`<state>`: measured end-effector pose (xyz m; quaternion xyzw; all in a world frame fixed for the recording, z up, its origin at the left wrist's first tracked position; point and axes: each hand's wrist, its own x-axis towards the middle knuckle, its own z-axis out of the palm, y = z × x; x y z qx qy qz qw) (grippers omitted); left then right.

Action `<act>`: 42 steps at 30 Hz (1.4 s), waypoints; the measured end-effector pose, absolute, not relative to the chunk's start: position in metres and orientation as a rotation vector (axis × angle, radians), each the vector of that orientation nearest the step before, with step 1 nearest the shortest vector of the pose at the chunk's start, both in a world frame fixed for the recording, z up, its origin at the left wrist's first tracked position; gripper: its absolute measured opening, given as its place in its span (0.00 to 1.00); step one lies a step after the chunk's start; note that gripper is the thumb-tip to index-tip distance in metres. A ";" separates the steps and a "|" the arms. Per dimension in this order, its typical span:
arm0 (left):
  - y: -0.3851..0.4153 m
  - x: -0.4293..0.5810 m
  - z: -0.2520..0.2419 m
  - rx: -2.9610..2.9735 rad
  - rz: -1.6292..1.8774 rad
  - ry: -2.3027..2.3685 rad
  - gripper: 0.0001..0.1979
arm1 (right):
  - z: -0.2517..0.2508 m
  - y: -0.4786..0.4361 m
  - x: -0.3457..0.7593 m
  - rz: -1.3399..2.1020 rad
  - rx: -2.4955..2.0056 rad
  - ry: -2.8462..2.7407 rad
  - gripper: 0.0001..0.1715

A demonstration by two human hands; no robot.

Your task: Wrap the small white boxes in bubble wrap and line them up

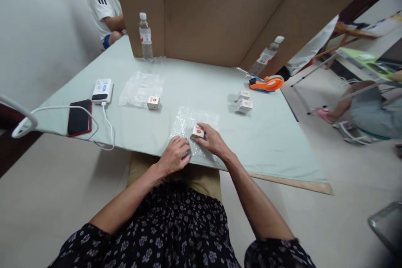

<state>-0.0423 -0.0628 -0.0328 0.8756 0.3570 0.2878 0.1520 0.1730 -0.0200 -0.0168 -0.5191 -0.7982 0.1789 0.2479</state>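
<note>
A sheet of clear bubble wrap (185, 118) lies flat near the table's front edge. On it rests a small white box (198, 131) with a red round mark. My right hand (214, 140) grips this box from the right, thumb on the near side and fingers on the far side. At the lower left of the sheet, my left hand (175, 153) presses on the bubble wrap with curled fingers; its fingertips are partly hidden. Another small box (153, 102) stands to the left, beside more clear plastic wrap (138, 86).
Two wrapped boxes (244, 105) sit to the right, near an orange tape dispenser (266, 84). Water bottles (146, 39) stand before a cardboard screen (201, 16). A phone (79, 118) and a cabled power bank (102, 91) lie left. Other people sit beyond the table.
</note>
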 end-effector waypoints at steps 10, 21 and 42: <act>-0.052 -0.055 -0.012 2.856 0.440 1.051 0.08 | -0.002 -0.008 0.170 0.776 -1.487 -2.133 0.36; -0.054 -0.046 -0.018 2.749 0.545 1.265 0.05 | -0.002 -0.017 0.157 0.493 -1.592 -2.236 0.39; -0.053 -0.051 -0.016 2.914 0.416 1.060 0.05 | 0.017 -0.023 0.156 0.187 -1.775 -2.369 0.24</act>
